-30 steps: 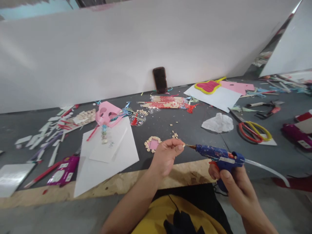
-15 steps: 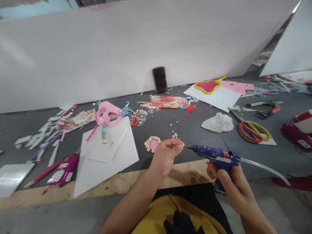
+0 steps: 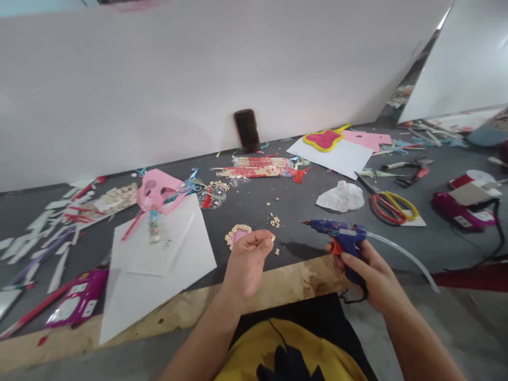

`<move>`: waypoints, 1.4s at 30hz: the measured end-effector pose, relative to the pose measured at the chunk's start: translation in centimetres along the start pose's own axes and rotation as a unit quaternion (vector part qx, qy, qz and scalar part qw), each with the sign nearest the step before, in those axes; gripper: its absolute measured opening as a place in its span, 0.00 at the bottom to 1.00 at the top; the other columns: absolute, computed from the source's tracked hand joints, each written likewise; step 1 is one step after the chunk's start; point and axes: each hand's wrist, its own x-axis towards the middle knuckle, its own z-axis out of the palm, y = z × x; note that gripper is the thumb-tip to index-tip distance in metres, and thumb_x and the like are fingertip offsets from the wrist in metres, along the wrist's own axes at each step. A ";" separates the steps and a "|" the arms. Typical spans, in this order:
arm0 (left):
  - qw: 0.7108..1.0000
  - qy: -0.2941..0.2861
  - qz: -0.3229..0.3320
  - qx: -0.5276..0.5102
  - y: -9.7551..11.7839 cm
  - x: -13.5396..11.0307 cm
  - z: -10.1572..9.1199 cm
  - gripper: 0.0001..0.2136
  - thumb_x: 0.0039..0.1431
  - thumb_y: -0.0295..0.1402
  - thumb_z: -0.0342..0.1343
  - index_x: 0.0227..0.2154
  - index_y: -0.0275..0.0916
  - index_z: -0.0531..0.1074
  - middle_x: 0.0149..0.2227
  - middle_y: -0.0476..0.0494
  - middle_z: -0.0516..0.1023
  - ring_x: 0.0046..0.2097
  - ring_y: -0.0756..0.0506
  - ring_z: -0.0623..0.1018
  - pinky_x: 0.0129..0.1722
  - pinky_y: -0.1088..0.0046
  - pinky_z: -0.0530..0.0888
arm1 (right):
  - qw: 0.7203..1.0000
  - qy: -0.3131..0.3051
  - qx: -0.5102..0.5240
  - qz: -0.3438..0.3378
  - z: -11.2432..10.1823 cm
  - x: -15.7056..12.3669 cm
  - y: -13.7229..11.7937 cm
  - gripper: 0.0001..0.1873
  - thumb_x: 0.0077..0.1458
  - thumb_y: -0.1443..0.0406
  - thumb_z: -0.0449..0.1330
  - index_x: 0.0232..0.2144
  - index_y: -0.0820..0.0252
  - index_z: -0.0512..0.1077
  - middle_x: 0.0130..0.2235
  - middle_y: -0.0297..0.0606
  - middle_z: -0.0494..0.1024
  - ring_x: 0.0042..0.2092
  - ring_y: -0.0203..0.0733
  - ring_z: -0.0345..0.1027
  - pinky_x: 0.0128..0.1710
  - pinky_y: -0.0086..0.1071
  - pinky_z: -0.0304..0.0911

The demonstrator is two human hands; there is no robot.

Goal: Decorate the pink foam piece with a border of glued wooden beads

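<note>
On the left of the bench (image 3: 254,204), a pink mask (image 3: 164,185) is overlapping the far end of a white paper (image 3: 115,307). Further right, a ring (image 3: 229,242) of small pale pieces is lying around a pink card (image 3: 239,234), partly hidden behind the left hand (image 3: 248,259).

That hand is pinching one pale piece (image 3: 273,238) between closed fingertips, holding it up above the bench. Loose pieces (image 3: 275,220) are lying just beyond, and another bit (image 3: 277,252) is sitting nearer. Right of these, the right hand (image 3: 359,264) is gripping a blue glue gun (image 3: 335,227), its fingers wrapping the handle near the orange trigger (image 3: 336,246); the tip is pointing left, apart from the piece. Scissors (image 3: 392,206) are lying open further right.

The step in hand is apparently gluing, with the piece probably carrying fresh glue. The next move is likely calling for a firm pinch, prompt placing before the glue cools, and the hot tip staying clear.

Compared with half a second ago, when the tip was meeting the pinched piece, a clear gap is now separating them. The whole view is also sitting further left.
</note>
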 end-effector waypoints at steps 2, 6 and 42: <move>1.000 0.010 0.001 0.003 0.2 -0.4 -0.5 0.11 0.36 0.35 0.72 0.25 0.38 0.79 0.29 0.49 0.76 0.31 0.53 0.71 0.36 0.75 0.67 | 0.995 0.003 -0.104 0.012 -1.1 1.2 -0.4 0.17 0.54 0.51 0.57 0.36 0.58 0.66 0.24 0.34 0.72 0.25 0.38 0.65 0.24 0.30 0.60; 1.000 0.029 0.008 0.005 0.6 -1.2 -1.6 0.10 0.37 0.34 0.71 0.25 0.38 0.79 0.30 0.48 0.76 0.34 0.51 0.71 0.39 0.73 0.67 | 0.900 0.084 -0.428 -0.004 -3.5 3.8 -0.7 0.19 0.49 0.48 0.58 0.25 0.57 0.65 0.20 0.37 0.71 0.23 0.43 0.65 0.21 0.33 0.55; 0.993 -0.048 -0.106 -0.028 -0.6 -2.1 -1.9 0.12 0.40 0.37 0.71 0.23 0.35 0.77 0.24 0.49 0.72 0.28 0.53 0.67 0.33 0.75 0.63 | 0.920 -0.063 -0.161 -0.350 8.6 1.4 -2.1 0.06 0.55 0.68 0.60 0.36 0.55 0.74 0.32 0.38 0.75 0.35 0.39 0.70 0.30 0.30 0.66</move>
